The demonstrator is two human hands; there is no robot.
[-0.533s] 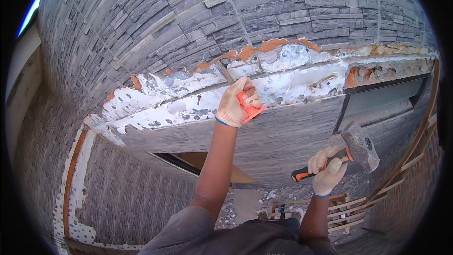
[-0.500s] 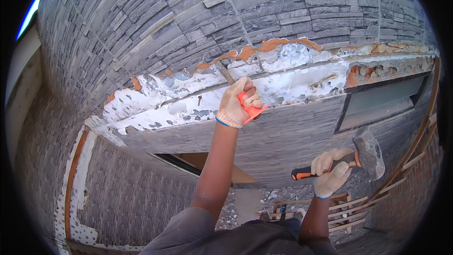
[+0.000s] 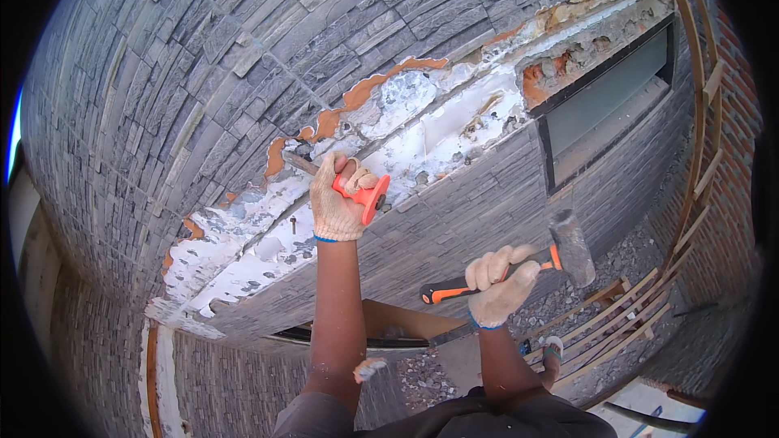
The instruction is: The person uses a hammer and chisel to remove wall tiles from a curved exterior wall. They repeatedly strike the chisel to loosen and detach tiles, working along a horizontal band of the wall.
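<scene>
Grey split-stone tiles [image 3: 243, 65] fill the upper frame of the head view, above a stripped white strip [image 3: 446, 134]. Left of centre, my gloved left hand [image 3: 337, 199] is closed around a red-guarded chisel [image 3: 300, 163], tip at the tiles' ragged lower edge. Lower right of centre, my gloved right hand [image 3: 499, 288] curls round a black-and-orange-handled sledgehammer [image 3: 573, 247].

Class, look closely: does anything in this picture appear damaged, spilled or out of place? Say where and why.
Yes. The grey stone-look cladding has a ragged gap exposing a white layer around the chisel in the left hand. Rubble litters the ground, and a loose chunk by the left forearm seems mid-air.
</scene>
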